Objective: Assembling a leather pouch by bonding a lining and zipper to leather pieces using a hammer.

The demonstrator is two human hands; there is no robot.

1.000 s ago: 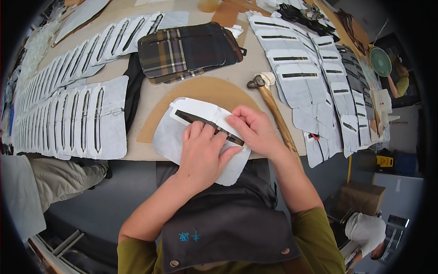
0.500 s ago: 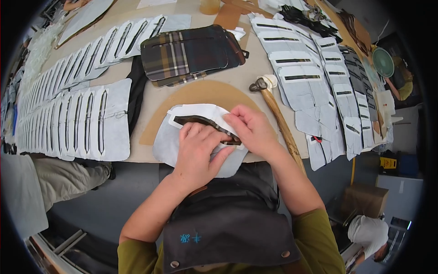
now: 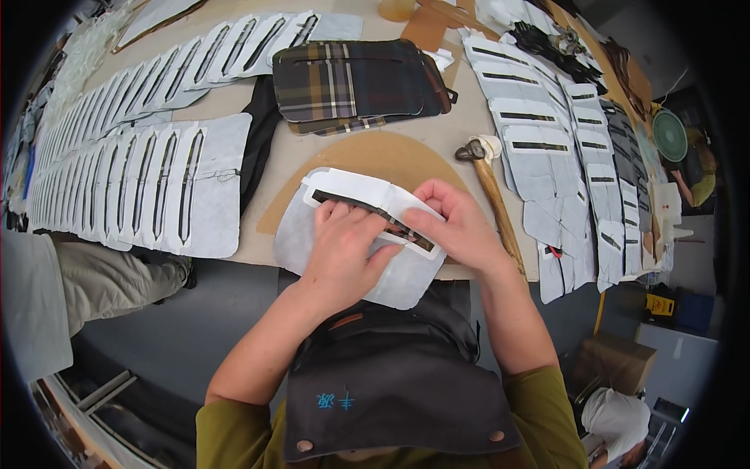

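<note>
Both hands are on a pale grey fabric panel (image 3: 406, 285) at the table's near edge, tilted down to the right. Along its upper part runs a white strip framing a long dark slot (image 3: 344, 201). My left hand (image 3: 344, 246) lies over the panel, its curled fingertips in the slot and hidden there, the thumb on the grey fabric below. My right hand (image 3: 461, 227) pinches the panel's right upper edge between thumb and bent fingers. Plaid cloth shows inside the slot between the two hands.
A brown half-round board (image 3: 367, 152) lies beneath the work. Beyond it is a stack of plaid panels (image 3: 336, 82). A wooden-handled hammer (image 3: 496, 203) lies at right. Rows of slotted panels (image 3: 223, 187) cover the left, more panels (image 3: 547, 168) the right. Another person (image 3: 117, 281) stands at left.
My view has shifted, so the table's things sit farther right. The slot lies flatter and narrower than before, and the panel has turned slightly clockwise. Both hands keep their hold.
</note>
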